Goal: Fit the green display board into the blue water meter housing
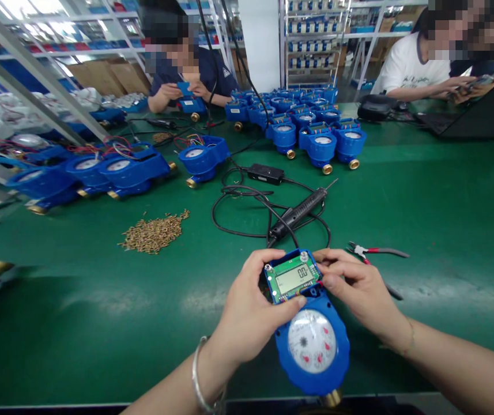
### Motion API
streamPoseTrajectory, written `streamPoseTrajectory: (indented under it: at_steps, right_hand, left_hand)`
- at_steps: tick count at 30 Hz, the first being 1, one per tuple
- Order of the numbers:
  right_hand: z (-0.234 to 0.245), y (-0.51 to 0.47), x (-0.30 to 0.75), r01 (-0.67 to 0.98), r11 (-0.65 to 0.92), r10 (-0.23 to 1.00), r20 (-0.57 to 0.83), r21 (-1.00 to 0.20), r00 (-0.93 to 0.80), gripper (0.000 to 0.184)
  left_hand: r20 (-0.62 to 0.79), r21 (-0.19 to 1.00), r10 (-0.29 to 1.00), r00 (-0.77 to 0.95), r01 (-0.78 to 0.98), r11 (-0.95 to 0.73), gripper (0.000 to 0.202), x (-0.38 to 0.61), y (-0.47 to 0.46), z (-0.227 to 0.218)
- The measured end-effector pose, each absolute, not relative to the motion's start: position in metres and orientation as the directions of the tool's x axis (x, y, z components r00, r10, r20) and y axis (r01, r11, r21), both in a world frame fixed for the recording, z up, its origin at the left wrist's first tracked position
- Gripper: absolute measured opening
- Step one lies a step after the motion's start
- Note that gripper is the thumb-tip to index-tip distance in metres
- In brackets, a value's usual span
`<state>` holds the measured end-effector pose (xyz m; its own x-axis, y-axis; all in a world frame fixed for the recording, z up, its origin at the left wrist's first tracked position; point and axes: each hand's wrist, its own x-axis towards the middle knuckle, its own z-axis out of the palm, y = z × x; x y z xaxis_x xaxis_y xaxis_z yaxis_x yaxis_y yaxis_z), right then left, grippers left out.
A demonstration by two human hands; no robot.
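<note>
While your left hand [251, 311] wraps around the left edge of the blue water meter [311, 340], thumb laid across the lower rim of its green circuit board [292, 278], your right hand [354, 291] closes in from the other side, fingertips pinched at the board's upper right corner. Both hands are closed on the meter, which seems meant to steady the open electronics housing while the small display faces up at you. The meter sits between your hands, low and central, resting near the front edge of the green counter [445, 202], with its round white dial below your thumbs and a brass fitting at the very bottom. Just beyond your right hand lie red-handled pliers [376, 251], near enough to grab. Beyond your fingertips, a black electric screwdriver [301, 212] lies on its coiled cable, pointing away from you. To the left, well apart, sits a heap of small brass screws [155, 231]. Farther out, groups of blue meters [320, 141] crowd the middle and left of the counter, and two other people work at the far side, one handling a blue part, the other bent over a device.
</note>
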<state>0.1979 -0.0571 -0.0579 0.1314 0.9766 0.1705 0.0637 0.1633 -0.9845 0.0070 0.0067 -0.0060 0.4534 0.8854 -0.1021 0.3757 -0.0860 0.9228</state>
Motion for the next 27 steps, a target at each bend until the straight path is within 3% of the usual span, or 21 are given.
streamPoseTrajectory:
  at_steps: [9,13,18,22,27]
  right_hand:
    - [-0.061,-0.054,0.19,-0.022,0.14,0.98,0.135,-0.99,0.144,0.01]
    - [-0.059,-0.049,0.197,0.019,0.139,0.99,0.139,-0.99,0.03,0.04]
    - [-0.054,-0.032,0.214,0.159,0.228,0.939,0.173,-0.961,-0.297,0.051]
    - [-0.055,-0.025,0.221,0.177,0.251,0.908,0.168,-0.952,-0.384,0.083]
    - [-0.051,-0.02,0.22,0.223,0.277,0.908,0.178,-0.935,-0.38,0.067]
  left_hand:
    - [-0.132,0.884,0.885,0.446,0.456,-0.098,0.056,0.004,0.006,-0.004]
    - [-0.085,0.88,0.881,0.465,0.449,-0.152,0.054,0.005,0.008,-0.004]
    - [-0.039,0.872,0.882,0.469,0.447,-0.198,0.055,0.005,0.009,-0.005]
    - [-0.055,0.882,0.875,0.48,0.435,-0.183,0.055,0.005,0.007,-0.004]
    - [-0.074,0.885,0.871,0.485,0.434,-0.166,0.056,0.004,0.007,-0.004]
